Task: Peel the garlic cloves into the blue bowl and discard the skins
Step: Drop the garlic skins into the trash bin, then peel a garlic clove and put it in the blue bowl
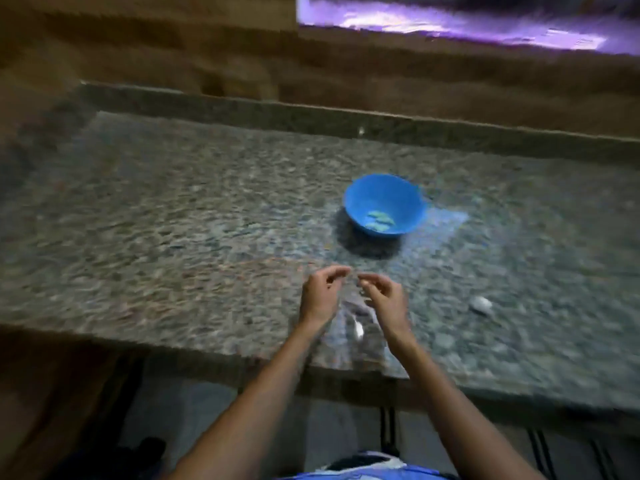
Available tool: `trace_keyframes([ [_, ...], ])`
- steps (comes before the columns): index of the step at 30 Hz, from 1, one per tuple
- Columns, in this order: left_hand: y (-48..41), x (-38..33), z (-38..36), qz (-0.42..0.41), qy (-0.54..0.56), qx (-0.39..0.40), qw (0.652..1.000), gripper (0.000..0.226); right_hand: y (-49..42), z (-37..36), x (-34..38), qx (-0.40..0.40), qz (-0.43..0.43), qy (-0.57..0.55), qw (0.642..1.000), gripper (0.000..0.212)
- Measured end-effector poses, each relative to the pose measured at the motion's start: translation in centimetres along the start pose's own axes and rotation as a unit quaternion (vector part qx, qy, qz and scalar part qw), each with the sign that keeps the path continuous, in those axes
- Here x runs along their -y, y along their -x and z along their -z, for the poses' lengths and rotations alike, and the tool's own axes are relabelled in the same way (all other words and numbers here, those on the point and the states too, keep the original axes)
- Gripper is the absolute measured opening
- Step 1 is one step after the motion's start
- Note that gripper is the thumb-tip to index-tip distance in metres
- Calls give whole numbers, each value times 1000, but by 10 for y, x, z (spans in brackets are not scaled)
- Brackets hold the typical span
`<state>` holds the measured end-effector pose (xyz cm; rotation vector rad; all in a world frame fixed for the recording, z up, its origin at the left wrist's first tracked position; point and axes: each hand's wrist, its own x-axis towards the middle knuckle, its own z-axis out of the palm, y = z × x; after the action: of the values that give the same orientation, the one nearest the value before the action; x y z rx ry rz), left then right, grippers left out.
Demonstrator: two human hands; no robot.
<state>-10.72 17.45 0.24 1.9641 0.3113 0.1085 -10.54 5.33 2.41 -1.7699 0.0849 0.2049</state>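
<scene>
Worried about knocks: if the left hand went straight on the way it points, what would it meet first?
Probably the blue bowl, ahead and slightly right of the left hand over the counter; blur leaves depth unsure.

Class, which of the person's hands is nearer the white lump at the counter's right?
Right. The white lump lies off to the right of both hands; the right hand comes first, the left hand beyond it.

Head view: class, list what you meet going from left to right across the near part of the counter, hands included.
left hand → right hand → small white piece, which could be garlic or skin but is too blurred to tell
</scene>
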Motion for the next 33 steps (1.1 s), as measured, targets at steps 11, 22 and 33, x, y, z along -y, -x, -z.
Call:
trace_keyframes([
  [11,-17,-60,-109,-145,-127,-72,979,11,-31,211,-75,-89,-36,334,938,42],
  [22,-133,-101,-111,37,-251,-61,965,26,-26,214,-73,-71,20,337,939,27],
  [33,21,-101,-157,184,278,157,930,14,-19,164,-45,-95,-33,-153,983,29],
])
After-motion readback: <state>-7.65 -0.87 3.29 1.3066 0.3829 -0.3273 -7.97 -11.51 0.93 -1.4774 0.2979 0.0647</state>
